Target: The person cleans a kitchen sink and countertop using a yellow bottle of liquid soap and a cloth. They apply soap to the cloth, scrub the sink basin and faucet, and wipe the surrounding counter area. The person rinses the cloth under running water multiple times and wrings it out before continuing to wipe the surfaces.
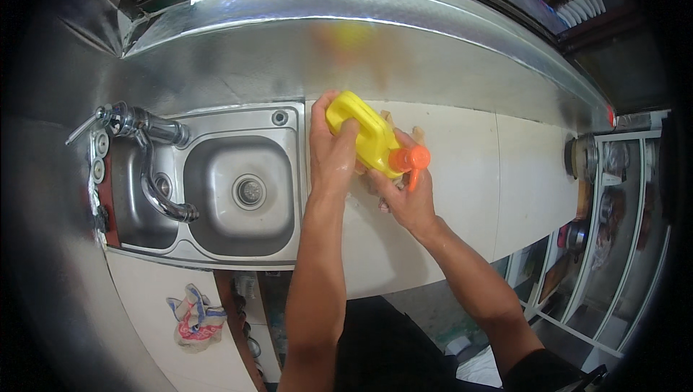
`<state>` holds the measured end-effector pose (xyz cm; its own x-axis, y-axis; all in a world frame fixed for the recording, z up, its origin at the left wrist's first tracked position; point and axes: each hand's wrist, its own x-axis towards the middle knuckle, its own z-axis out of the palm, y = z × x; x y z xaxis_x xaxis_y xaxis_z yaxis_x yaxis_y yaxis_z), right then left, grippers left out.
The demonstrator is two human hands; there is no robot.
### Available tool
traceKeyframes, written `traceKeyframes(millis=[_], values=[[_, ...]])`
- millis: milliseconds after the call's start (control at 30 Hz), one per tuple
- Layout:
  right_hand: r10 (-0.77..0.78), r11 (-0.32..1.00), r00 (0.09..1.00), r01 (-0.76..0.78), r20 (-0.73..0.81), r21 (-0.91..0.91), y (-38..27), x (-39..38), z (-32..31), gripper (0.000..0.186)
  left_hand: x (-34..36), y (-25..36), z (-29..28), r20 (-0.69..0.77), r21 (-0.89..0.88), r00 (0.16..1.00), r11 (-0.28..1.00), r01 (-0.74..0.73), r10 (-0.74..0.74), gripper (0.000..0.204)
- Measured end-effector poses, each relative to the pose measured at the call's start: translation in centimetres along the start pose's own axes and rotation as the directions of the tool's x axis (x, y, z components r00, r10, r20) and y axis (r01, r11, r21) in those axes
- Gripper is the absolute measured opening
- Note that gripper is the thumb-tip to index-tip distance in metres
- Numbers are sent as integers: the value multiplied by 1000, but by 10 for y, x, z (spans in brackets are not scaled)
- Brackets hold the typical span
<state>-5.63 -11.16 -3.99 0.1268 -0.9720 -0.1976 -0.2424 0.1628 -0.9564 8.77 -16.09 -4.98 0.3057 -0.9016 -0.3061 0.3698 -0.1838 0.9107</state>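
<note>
Left hand [333, 154] grip closed on yellow bottle [364, 136]; right hand [404, 197] grip closed at orange cap [413, 157], over white counter [469, 175].

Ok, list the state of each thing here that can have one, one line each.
yellow bottle: tilted on its side above the counter, orange cap on.
left hand: gripping the bottle's body.
right hand: under the bottle at the cap end.
sink: basin holds nothing, drain unplugged.
faucet: no water running, spout swung over the left of the basin.
rag: crumpled, lying below the sink.
</note>
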Motion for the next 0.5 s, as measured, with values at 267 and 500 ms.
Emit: traceKeyframes(millis=[267,500], values=[[52,999,997,-53,49,13,-11,-1,-1,74,4,-5,-8,23,54,996,994,-93,91,46],[-118,984,993,116,-11,-138,11,0,-2,72,2,-14,-9,-69,213,973,956,-202,221,37]])
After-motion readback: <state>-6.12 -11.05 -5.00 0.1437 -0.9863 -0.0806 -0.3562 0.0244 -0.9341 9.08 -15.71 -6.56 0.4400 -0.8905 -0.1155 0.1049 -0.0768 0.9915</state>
